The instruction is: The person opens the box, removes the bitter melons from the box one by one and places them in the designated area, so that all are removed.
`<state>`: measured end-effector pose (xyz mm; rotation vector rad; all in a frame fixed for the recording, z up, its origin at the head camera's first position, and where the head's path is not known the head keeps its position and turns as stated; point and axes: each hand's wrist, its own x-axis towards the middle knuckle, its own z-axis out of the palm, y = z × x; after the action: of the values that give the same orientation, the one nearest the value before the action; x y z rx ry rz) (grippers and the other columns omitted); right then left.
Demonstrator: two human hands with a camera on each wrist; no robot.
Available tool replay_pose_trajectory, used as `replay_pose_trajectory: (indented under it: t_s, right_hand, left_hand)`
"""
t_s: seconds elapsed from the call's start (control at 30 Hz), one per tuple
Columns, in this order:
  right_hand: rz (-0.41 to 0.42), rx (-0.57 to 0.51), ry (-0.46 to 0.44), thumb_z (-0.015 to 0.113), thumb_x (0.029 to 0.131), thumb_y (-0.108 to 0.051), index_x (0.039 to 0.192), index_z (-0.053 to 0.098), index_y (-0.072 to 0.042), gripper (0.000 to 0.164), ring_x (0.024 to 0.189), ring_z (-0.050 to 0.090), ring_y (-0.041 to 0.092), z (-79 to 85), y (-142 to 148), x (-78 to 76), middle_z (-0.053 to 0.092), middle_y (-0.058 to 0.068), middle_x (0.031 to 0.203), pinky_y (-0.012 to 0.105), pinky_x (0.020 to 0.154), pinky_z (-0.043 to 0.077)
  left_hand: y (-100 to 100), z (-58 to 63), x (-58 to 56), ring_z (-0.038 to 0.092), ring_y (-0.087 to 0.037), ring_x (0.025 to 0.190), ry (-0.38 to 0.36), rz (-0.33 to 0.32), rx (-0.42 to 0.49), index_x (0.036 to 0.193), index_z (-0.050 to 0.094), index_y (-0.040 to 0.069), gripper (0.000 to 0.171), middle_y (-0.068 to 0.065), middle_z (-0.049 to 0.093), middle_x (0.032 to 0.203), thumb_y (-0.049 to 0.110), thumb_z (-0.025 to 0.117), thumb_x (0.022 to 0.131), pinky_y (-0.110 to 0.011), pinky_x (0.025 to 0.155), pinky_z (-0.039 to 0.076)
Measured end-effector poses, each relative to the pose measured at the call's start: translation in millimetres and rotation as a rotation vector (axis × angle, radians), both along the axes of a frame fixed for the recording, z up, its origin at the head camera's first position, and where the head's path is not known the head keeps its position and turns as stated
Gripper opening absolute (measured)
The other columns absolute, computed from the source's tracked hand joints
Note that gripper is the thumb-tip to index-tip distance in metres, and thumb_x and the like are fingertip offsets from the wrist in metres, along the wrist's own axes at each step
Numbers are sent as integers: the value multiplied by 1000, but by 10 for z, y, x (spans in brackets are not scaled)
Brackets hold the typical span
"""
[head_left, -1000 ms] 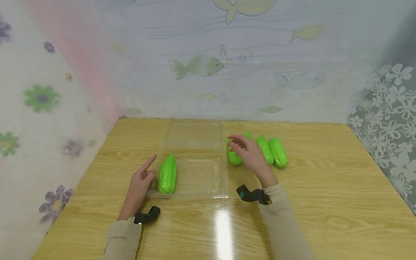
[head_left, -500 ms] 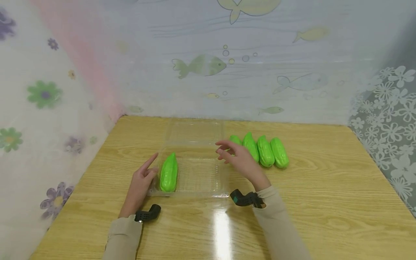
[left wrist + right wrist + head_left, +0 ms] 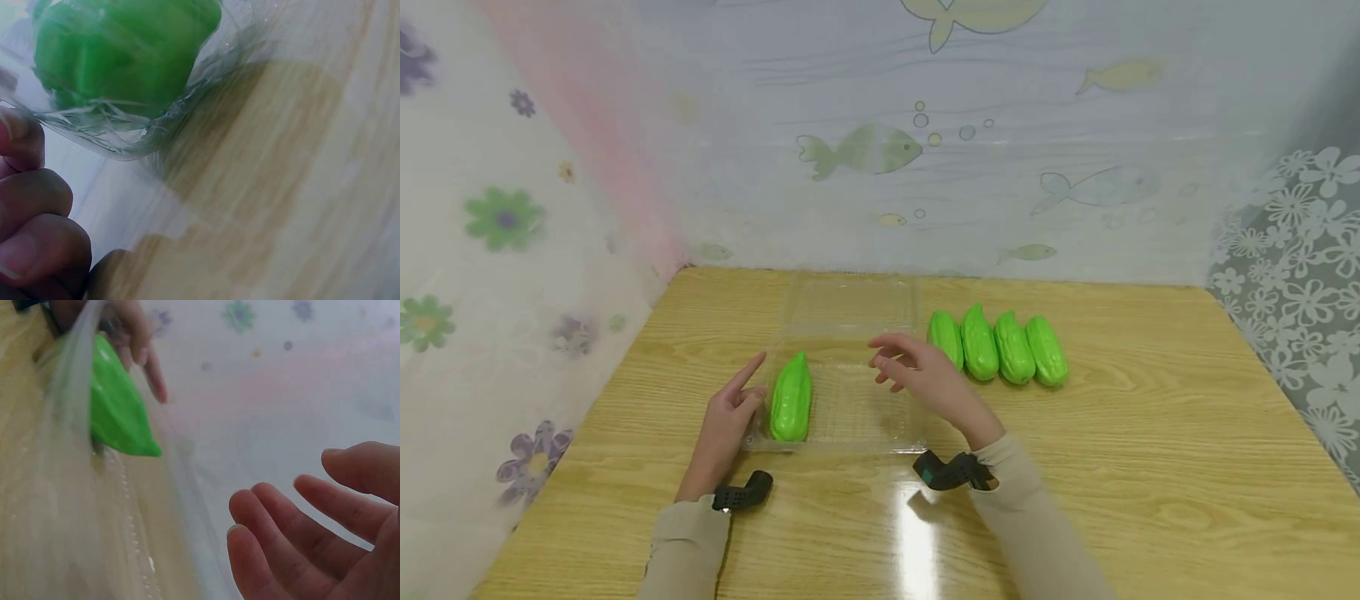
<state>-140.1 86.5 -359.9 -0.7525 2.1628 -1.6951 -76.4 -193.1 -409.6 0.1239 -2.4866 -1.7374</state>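
Note:
A clear plastic clamshell container (image 3: 850, 444) lies on the table with its lid folded back. Inside its left end sits one glossy, ridged, bright green gourd-shaped piece (image 3: 791, 400), its tip pointing away from me. My left hand (image 3: 718, 433) is at the container's left side, index finger stretched out. Its curled fingers (image 3: 47, 194) meet the rim in the left wrist view. Over the container's right part hovers my right hand (image 3: 921, 379), fingers spread and loosely bent around nothing. The left wrist view shows the green piece (image 3: 119, 56) through the plastic wall.
Several more green gourd-shaped pieces (image 3: 979, 343) lie in a row on the wooden table (image 3: 1150, 433), right of the container. The raised lid (image 3: 853, 302) reaches towards the back wall (image 3: 850, 225), which has fish printed on it.
My right hand has moved left, away from the row of green pieces and over the container, uncovering the whole row. The left hand and the piece in the container have stayed in place.

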Motion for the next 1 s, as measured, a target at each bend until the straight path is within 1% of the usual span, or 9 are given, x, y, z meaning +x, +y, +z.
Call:
replay_pose_trajectory:
  t_s: [0.1, 0.23, 0.33, 0.47, 0.57, 0.67, 0.83, 1.0]
  right_hand:
    - [24, 39, 15, 53, 90, -26, 121, 52, -15, 33, 86, 59, 25, -120, -96, -14, 59, 5, 102, 41, 70, 48]
    - [43, 96, 50, 52, 90, -29, 122, 51, -18, 34, 85, 59, 27, -194, -206, 13, 59, 5, 102, 36, 67, 49]
    - [50, 139, 75, 51, 90, -29, 123, 50, -20, 34, 83, 60, 21, -214, -277, 50, 59, 3, 102, 31, 65, 49]
    - [70, 195, 100, 49, 90, -27, 127, 47, -21, 37, 84, 58, 11, -226, -364, 112, 58, -2, 103, 26, 67, 48]
    - [85, 238, 116, 48, 91, -27, 130, 44, -23, 40, 88, 57, 8, -243, -422, 153, 57, -3, 106, 26, 71, 46]
    - [92, 270, 128, 47, 91, -28, 131, 42, -23, 41, 91, 57, 9, -268, -476, 184, 58, -2, 109, 27, 73, 45]
    - [88, 312, 151, 48, 91, -32, 132, 41, -23, 43, 92, 57, 9, -322, -560, 224, 57, -1, 113, 27, 73, 45]
    - [79, 381, 203, 48, 90, -35, 134, 39, -20, 48, 92, 56, 9, -341, -603, 273, 54, -2, 117, 27, 74, 45]
  left_hand:
    - [-5, -12, 1, 35, -8, 47, -1, 4, 0, 136, 40, 23, 46, 0, 39, 53, 12, 47, 91, -25, 44, 34]
    - [-4, -16, 4, 35, -8, 46, -1, 7, 6, 135, 40, 24, 46, 0, 38, 53, 12, 48, 91, -25, 44, 34]
    - [-1, -10, 6, 34, -8, 46, -4, 9, 7, 135, 41, 24, 46, 0, 38, 53, 13, 48, 91, -25, 45, 35]
    - [0, 0, 10, 35, -9, 47, -6, 8, -9, 136, 40, 24, 46, -1, 38, 54, 15, 48, 92, -25, 46, 35]
    - [1, 2, 13, 36, -9, 48, -6, 6, -13, 136, 40, 24, 45, -1, 39, 54, 17, 48, 92, -26, 47, 36]
    - [5, 2, 15, 37, -9, 48, -5, 5, -9, 136, 40, 24, 45, -2, 40, 55, 17, 48, 92, -26, 47, 36]
    - [4, 9, 18, 36, -9, 47, -4, 8, -12, 136, 40, 24, 45, -2, 40, 55, 17, 48, 92, -26, 46, 35]
    - [-10, 23, 18, 35, -9, 45, -5, 0, -15, 136, 39, 24, 46, -4, 41, 54, 16, 48, 92, -26, 43, 34]
